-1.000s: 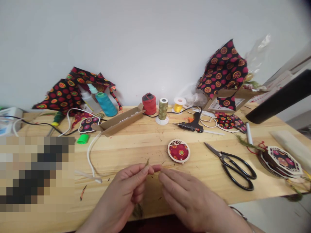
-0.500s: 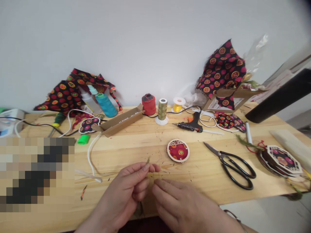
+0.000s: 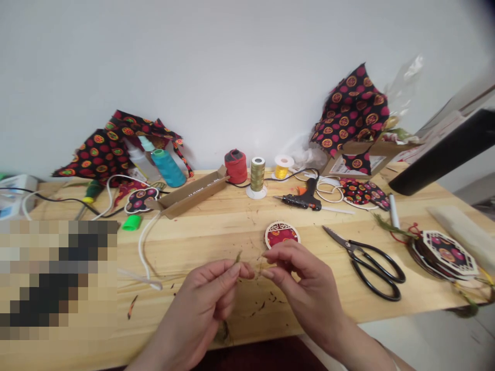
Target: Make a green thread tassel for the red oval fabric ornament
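My left hand [image 3: 207, 299] is closed in a pinch on a bundle of olive-green threads [image 3: 237, 257]; its top end pokes up above my fingertips and its tail [image 3: 221, 332] hangs below my palm. My right hand [image 3: 305, 286] is closed in a pinch just right of it, holding a thin strand of thread at the bundle. Both hands hover over the front of the wooden table [image 3: 232, 226]. A round wooden-framed red fabric ornament [image 3: 281, 234] lies just behind my right hand, partly hidden by its fingers.
Black scissors [image 3: 367, 260] lie to the right, a black glue gun [image 3: 303, 200] and red [image 3: 235, 166], gold [image 3: 257, 175] and yellow [image 3: 283, 166] thread spools farther back. An open cardboard box [image 3: 191, 195], patterned fabric [image 3: 116, 144], bottles and octagonal ornaments [image 3: 444, 255] surround the area.
My right hand has risen from low beside the left and moved up and back, now pinching a strand at the level of the bundle's top. The left hand has stayed put.
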`<state>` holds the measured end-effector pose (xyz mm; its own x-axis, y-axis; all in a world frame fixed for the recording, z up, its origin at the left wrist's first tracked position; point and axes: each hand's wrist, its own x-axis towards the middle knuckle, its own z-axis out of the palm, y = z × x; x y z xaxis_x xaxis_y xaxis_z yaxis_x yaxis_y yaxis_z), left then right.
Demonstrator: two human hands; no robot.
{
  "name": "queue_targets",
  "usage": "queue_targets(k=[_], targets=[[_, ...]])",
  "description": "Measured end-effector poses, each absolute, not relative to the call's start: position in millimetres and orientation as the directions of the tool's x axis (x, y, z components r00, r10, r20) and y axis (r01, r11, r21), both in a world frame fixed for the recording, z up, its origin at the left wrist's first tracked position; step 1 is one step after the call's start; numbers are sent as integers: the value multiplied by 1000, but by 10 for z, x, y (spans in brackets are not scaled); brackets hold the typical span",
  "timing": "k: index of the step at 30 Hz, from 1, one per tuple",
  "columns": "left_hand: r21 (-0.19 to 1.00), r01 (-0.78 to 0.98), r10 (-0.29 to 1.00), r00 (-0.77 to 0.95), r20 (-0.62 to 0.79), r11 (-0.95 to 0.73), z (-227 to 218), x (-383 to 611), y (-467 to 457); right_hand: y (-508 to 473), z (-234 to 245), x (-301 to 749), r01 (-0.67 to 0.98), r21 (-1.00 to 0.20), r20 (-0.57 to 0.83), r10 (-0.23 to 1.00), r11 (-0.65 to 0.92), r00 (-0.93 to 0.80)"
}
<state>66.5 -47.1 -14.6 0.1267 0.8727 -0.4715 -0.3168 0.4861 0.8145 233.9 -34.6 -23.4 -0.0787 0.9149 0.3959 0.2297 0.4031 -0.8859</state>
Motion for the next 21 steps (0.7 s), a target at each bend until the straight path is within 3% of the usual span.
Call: queue_targets(k=[7, 12, 17, 21], targets=[[845, -232, 876, 136, -463, 482, -122, 709, -507, -279, -265, 2242, 131, -920, 353, 926, 369, -134], [832, -273, 875, 104, -473, 483, -149, 678, -496, -298, -192, 2301, 200, -874, 402, 889, 444, -218], [802, -338, 866, 97, -490, 492, -173, 669, -468, -364, -94, 2318, 170, -845, 378, 791, 507, -481], [799, -331, 861, 105, -497, 502, -142, 724, -460, -334, -158, 2236, 148, -898, 353, 880, 414, -319]])
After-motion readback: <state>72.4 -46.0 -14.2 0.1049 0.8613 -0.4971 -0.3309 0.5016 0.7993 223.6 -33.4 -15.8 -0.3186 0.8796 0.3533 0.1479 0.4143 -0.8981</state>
